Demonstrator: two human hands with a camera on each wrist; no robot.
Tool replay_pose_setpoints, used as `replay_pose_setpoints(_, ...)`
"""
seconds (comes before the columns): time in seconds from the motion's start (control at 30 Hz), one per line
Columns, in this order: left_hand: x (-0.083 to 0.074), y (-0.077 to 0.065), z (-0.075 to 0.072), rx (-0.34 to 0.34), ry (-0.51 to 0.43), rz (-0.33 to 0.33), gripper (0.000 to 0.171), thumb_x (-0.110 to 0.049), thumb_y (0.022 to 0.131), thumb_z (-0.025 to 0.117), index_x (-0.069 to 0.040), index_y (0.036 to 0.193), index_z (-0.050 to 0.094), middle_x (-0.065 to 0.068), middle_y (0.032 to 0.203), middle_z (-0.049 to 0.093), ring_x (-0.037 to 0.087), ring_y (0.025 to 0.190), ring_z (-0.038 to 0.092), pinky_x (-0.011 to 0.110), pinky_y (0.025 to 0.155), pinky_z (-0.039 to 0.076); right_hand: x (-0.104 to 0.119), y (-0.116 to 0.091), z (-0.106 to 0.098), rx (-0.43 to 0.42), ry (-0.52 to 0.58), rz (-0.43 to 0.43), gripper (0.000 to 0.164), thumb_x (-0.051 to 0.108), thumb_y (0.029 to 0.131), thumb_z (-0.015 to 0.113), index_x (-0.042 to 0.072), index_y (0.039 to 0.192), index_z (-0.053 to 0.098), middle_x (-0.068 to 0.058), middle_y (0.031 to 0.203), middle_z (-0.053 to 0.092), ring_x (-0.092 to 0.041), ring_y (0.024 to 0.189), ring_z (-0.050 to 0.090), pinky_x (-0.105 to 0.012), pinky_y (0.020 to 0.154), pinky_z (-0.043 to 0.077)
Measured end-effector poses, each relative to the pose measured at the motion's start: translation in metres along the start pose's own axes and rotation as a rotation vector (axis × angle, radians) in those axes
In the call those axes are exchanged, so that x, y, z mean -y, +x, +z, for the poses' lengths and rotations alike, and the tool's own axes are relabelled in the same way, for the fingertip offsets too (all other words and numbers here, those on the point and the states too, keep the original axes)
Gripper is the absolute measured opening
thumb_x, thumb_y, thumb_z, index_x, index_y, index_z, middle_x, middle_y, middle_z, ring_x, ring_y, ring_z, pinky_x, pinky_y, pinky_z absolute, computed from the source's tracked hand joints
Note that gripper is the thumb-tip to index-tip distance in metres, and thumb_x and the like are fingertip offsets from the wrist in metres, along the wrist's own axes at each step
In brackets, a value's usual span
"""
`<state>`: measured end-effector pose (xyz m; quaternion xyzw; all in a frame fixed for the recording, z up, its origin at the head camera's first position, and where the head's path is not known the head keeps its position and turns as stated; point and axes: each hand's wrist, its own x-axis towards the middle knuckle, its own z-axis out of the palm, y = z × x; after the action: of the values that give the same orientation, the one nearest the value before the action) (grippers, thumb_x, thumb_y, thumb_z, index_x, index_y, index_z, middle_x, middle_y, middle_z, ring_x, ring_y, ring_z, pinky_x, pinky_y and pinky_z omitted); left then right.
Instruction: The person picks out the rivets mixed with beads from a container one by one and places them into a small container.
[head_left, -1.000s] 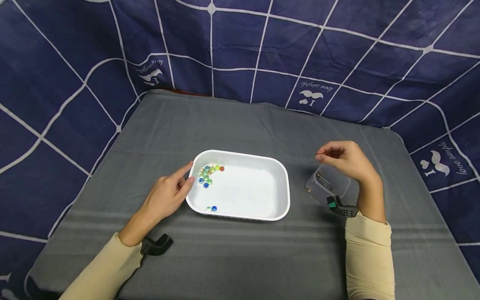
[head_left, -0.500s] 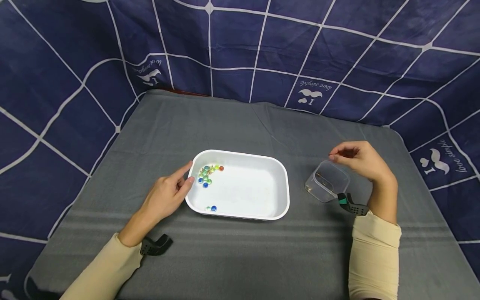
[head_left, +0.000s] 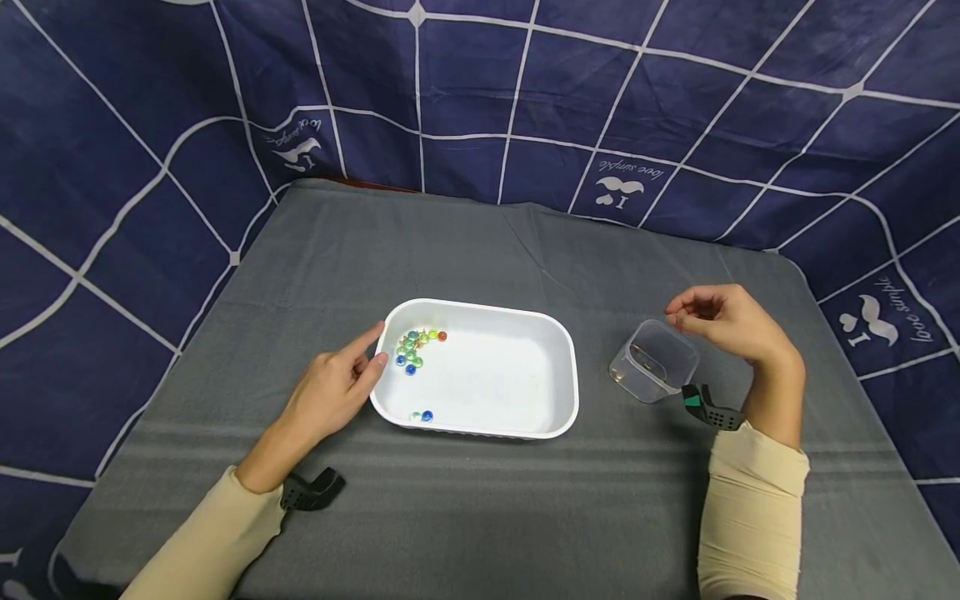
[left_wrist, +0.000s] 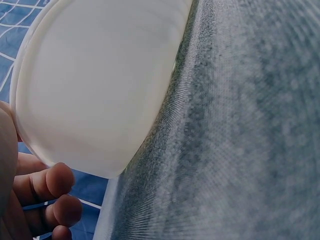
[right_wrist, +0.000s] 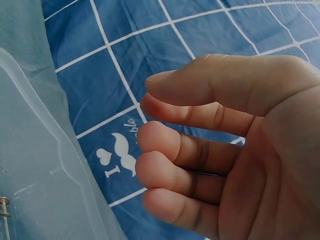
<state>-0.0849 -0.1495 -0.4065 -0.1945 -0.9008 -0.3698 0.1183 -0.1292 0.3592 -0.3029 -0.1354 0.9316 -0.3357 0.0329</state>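
Note:
A white tray [head_left: 502, 375] with raised sides lies on the grey cloth in the head view. Glass marbles [head_left: 409, 360] in blue, green, yellow and red gather at its left end, with small gold-coloured pieces among them. My left hand [head_left: 330, 387] rests index finger and thumb against the tray's left rim. Right of the tray stands a clear plastic box [head_left: 654, 364] with a few small brass-coloured pieces inside; one pin-like piece [right_wrist: 4, 206] shows in the right wrist view. Beside the box's far right rim, my right hand [head_left: 723, 321] hovers with loosely bent fingers and nothing visible between them.
Grey cloth [head_left: 480, 517] covers the table. A dark blue curtain [head_left: 480, 92] with white grid lines hangs behind and at both sides. Another blue marble [head_left: 427, 416] sits near the tray's front wall beside a pale one.
My right hand has shifted to the right, from over the clear box to beside its far right rim. My left hand and the tray stay where they were.

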Motion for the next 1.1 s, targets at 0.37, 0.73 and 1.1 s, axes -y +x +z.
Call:
replay_pose_setpoints(0.37,-0.001,0.001,0.001,-0.005,0.006,0.001,0.043,-0.015,0.099,0.059,0.005,0.137,0.055,-0.007,0.062,0.048,0.005,0.047,0.038,0.026,0.045,0.034,0.003,0.002,0.001,0.007,0.017,0.01,0.01,-0.005,0.09,0.065,-0.005,0.098,0.071,-0.002,0.079,0.067,-0.006,0.067,0.059,-0.022,0.06,0.05)
replay_pose_setpoints(0.73,0.0,0.0,0.001,-0.006,0.003,-0.001,0.043,-0.015,0.099,0.058,0.005,0.137,0.055,-0.007,0.062,0.047,0.005,0.046,0.037,0.026,0.045,0.034,0.006,0.006,0.006,-0.011,0.023,-0.044,0.011,-0.006,0.089,0.065,-0.004,0.097,0.072,-0.002,0.08,0.069,-0.006,0.068,0.06,-0.02,0.06,0.05)
replay_pose_setpoints(1.1,-0.001,0.0,0.001,-0.005,0.003,-0.001,0.043,-0.015,0.099,0.059,0.005,0.137,0.055,-0.007,0.062,0.047,0.005,0.047,0.037,0.026,0.045,0.034,0.017,0.011,0.013,-0.022,0.063,-0.108,0.012,-0.007,0.088,0.066,-0.005,0.098,0.073,0.001,0.082,0.07,-0.006,0.069,0.06,-0.017,0.061,0.048)
